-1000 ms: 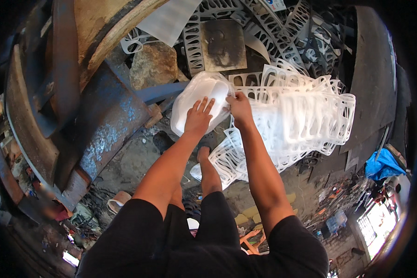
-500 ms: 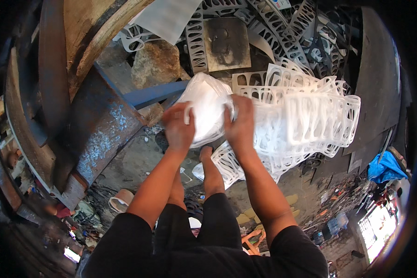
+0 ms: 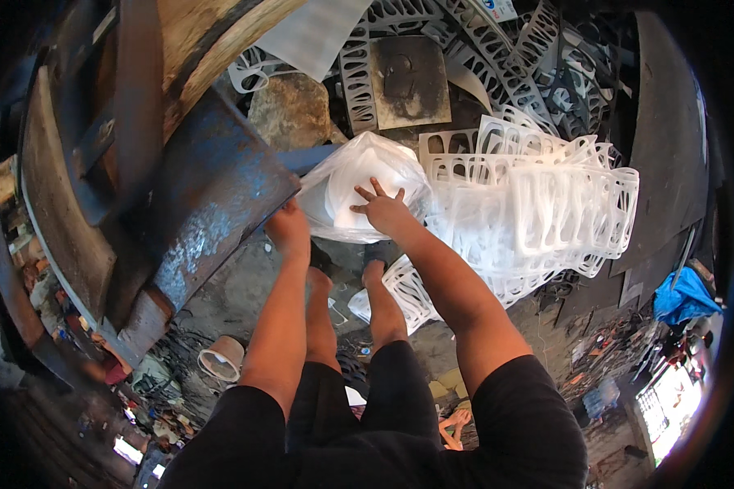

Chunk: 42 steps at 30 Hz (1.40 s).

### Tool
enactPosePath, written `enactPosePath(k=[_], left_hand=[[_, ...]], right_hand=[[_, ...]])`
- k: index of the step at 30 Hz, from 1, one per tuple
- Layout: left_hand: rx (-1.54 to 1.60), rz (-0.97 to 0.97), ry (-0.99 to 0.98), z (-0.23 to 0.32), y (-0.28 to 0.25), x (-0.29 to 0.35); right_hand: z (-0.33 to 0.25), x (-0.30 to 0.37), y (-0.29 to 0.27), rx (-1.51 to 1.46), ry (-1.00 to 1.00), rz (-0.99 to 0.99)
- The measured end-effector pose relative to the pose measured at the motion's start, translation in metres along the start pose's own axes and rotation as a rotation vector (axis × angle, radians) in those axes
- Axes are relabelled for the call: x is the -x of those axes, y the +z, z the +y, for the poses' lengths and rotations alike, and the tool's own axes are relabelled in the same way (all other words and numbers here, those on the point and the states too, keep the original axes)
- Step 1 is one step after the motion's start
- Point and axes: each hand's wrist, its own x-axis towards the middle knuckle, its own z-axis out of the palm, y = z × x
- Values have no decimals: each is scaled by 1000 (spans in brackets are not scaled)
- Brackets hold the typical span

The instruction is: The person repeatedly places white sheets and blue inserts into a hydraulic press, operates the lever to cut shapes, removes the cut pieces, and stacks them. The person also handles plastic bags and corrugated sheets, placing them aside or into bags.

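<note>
A clear plastic bag (image 3: pixel 322 204) with white, smooth material inside rests on the ground in front of my feet. My right hand (image 3: pixel 386 210) lies on the bag with its fingers spread. At the bag's left side is my left hand (image 3: pixel 288 228), its fingers curled beside the corner of a rusty blue metal plate (image 3: pixel 220 187). The left fingertips are partly hidden, so what they grip cannot be made out. To the right of the bag is a heap of white cut-out plastic sheets (image 3: pixel 538 212) with rows of oval holes.
Beyond the bag are a stone (image 3: pixel 289 112), a stained square board (image 3: pixel 410 81) and grey perforated strips (image 3: pixel 497 69). Curved wooden beams (image 3: pixel 69 196) stand at left. A tub (image 3: pixel 220 359) sits near my left arm, a blue cloth (image 3: pixel 683 295) at far right.
My hands were at both sides of the bag. The right hand now lies spread on it; the left has moved lower, beside the metal plate. The bag looks wider and flatter, and the view has shifted.
</note>
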Motion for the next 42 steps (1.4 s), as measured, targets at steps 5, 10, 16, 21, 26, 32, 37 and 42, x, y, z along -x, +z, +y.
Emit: enactPosePath(k=[5, 10, 16, 21, 26, 32, 37, 42], left_hand=[[-117, -217, 762, 78, 11, 25], [-482, -483, 656, 115, 82, -55], [-193, -232, 709, 121, 84, -94], [-109, -169, 810, 114, 76, -88], [-43, -140, 727, 102, 42, -55], [-95, -119, 276, 39, 11, 30], [-159, -265, 103, 16, -2, 11], [-143, -24, 285, -16, 13, -3]], right_hand=[[-13, 6, 19, 57, 21, 236], [-16, 13, 10, 17, -69, 285], [10, 20, 15, 103, -14, 148], [39, -7, 33, -123, -93, 232], [9, -5, 29, 58, 31, 175], [-15, 6, -1, 339, 16, 412], [5, -26, -26, 271, 69, 64], [18, -47, -19, 264, 138, -123]])
